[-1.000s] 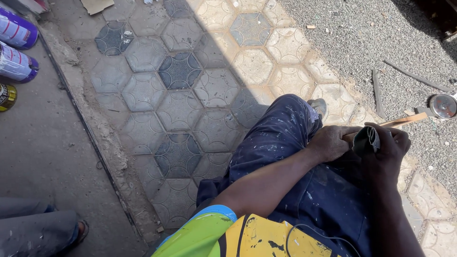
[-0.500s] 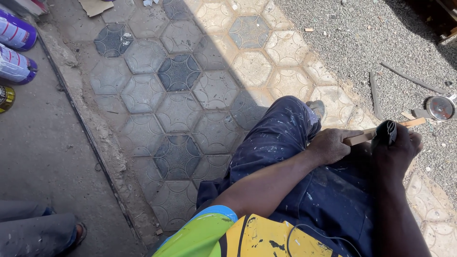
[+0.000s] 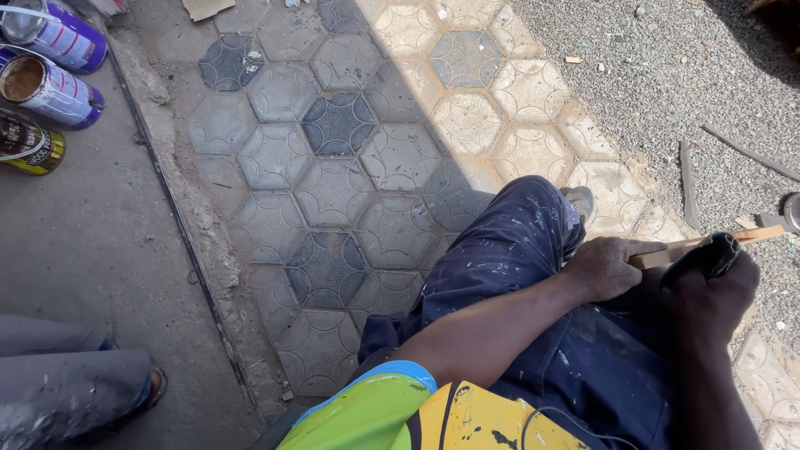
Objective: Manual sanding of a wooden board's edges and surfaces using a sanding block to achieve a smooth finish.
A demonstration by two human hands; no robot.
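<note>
Far off to the left of my hands, three paint tins [image 3: 50, 87] lie on the grey concrete, the top one cut by the frame edge, so I cannot see all of it. Lower on that side, another person's grey trouser leg [image 3: 62, 387] and a bit of a sandal come in from the edge; the rest of that person is out of view. Between them and me runs the hexagon paving [image 3: 333, 192], half in shade, half in sun.

My left hand [image 3: 607, 268] rests on my paint-spattered blue trousers [image 3: 500, 250], by the knee. Its forearm comes up across my lap from my green and yellow shirt [image 3: 392, 412]. The fingers are closed around the near end of a thin wooden strip [image 3: 708, 242], the thumb lying along the top of it. The part of the strip inside my fist is hidden.

Just to the right, my right hand [image 3: 712, 296] is clamped on a folded piece of dark sandpaper [image 3: 708, 257], which is pressed onto the strip. The hand is in deep shadow, so I cannot make out each finger, and its forearm runs down out of the frame. The strip's far end sticks out past that hand, over the gravel [image 3: 667, 75]. Beyond it, at the right edge, a round metal thing [image 3: 792, 212] is mostly cut off and I cannot tell what it is.
</note>
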